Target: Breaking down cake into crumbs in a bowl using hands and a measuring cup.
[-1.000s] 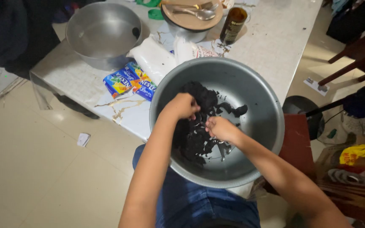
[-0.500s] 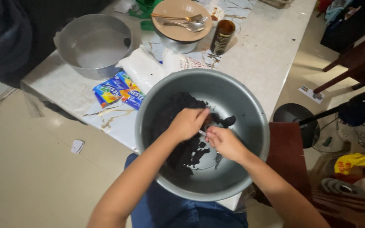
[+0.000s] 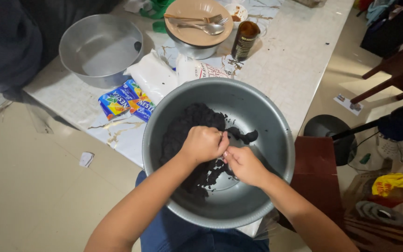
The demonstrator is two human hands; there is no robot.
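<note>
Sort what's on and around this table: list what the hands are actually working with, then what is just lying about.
In use:
- left hand and right hand, both in the dark mixture
- big metal bowl holding it

Lying about:
- empty metal bowl
- colourful packets
- white bags
- brown plate with fork and spoon
- brown jar

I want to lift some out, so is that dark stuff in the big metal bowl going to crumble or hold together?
The dark mixture probably clumps yet crumbles: bits lie scattered across the bowl. Likely sticky, since smears cling there.
</note>
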